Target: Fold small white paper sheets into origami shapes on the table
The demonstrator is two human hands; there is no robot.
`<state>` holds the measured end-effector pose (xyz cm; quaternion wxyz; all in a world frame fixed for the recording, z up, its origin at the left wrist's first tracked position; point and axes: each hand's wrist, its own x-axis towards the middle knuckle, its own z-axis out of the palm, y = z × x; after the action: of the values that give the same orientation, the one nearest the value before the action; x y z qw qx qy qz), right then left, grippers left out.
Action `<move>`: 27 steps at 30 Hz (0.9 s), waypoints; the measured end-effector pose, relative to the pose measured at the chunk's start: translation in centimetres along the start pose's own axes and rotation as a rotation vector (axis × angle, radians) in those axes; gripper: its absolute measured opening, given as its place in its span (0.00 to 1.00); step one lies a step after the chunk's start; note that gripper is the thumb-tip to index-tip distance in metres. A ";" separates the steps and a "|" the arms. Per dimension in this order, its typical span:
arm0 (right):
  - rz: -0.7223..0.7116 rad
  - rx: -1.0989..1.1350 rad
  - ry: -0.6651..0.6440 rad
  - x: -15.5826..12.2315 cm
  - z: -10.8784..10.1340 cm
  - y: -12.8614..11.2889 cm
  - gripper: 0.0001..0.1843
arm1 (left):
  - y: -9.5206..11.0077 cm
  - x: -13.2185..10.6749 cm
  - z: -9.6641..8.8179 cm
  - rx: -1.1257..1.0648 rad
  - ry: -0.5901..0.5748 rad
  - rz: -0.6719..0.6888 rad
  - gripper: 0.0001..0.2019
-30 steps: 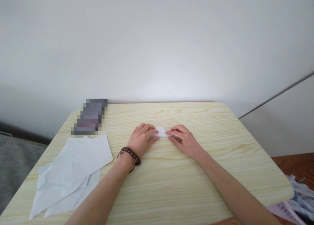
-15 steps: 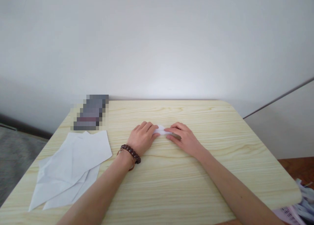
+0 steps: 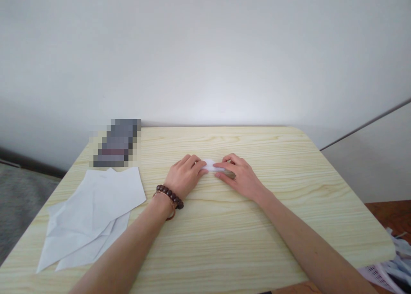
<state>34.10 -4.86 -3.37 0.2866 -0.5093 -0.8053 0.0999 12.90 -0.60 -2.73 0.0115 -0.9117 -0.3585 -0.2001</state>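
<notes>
Near edge: wood-grain table point(image 3: 224, 247), loose white sheets point(image 3: 93, 212) fanned out on its left side, a pale basket point(image 3: 377, 273) just off the right corner. Mid-table: left hand point(image 3: 186, 178), bead bracelet point(image 3: 170, 196) on the wrist, and right hand point(image 3: 242, 178) meet on a small folded paper point(image 3: 210, 165) lying flat at table centre. Left fingers are curled down on its left end; right thumb and forefinger are pinched on its right end. Only a sliver of the paper shows between them. Judgement: near weightless, thin, creases permanently, likely to skate on the smooth top, so pin one end and work the edges with the fingertips. Beyond: a pixelated dark object point(image 3: 117, 143) at the far-left corner, then a plain wall.
</notes>
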 end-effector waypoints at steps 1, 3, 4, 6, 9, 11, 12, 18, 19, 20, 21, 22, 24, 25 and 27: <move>0.001 0.003 0.000 0.0 0.0 0.0 0.15 | 0.1 0.0 0.0 0.005 0.006 0.006 0.08; -0.001 0.009 0.002 0.0 0.0 0.1 0.15 | 0.2 0.0 0.0 0.014 0.018 0.012 0.09; -0.003 0.013 0.004 0.0 0.0 0.1 0.15 | 0.2 0.0 0.0 0.017 0.023 0.012 0.10; -0.011 0.027 0.015 0.0 0.0 0.1 0.15 | 0.2 0.0 0.0 0.019 0.032 0.013 0.11; -0.009 0.039 0.031 0.0 0.0 0.1 0.14 | 0.2 0.0 0.0 0.015 0.045 0.022 0.13; -0.006 0.029 0.039 0.0 0.0 0.1 0.13 | 0.1 0.0 -0.1 0.010 0.054 0.029 0.12; -0.006 0.023 0.042 0.0 0.0 0.1 0.13 | 0.1 0.0 -0.1 0.007 0.056 0.037 0.12; -0.008 0.048 0.063 -0.1 -0.1 0.0 0.14 | 0.2 0.0 -0.1 -0.012 0.061 0.080 0.11; -0.009 0.059 0.064 -0.2 -0.1 -0.1 0.14 | 0.2 0.0 -0.2 -0.016 0.074 0.085 0.10; -0.009 0.076 0.067 -0.2 -0.2 -0.2 0.14 | 0.2 0.0 -0.2 -0.020 0.090 0.090 0.09; -0.012 0.093 0.075 -0.2 -0.2 -0.3 0.14 | 0.2 0.0 -0.2 -0.025 0.111 0.093 0.10; -0.019 0.106 0.088 -0.1 -0.3 -0.4 0.14 | 0.2 0.0 -0.2 -0.032 0.136 0.097 0.10; -0.048 0.108 0.114 -0.1 -0.3 -0.6 0.13 | 0.2 0.0 -0.3 -0.053 0.189 0.107 0.10; -0.068 0.097 0.125 -0.1 -0.3 -0.7 0.12 | 0.2 0.0 -0.3 -0.064 0.212 0.114 0.09; -0.107 0.067 0.143 0.0 -0.4 -0.8 0.11 | 0.2 0.0 -0.4 -0.092 0.245 0.133 0.07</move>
<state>33.70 -5.29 -2.69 0.3652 -0.4616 -0.8050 0.0751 12.89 -0.85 -2.38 0.0265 -0.9018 -0.2837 -0.3248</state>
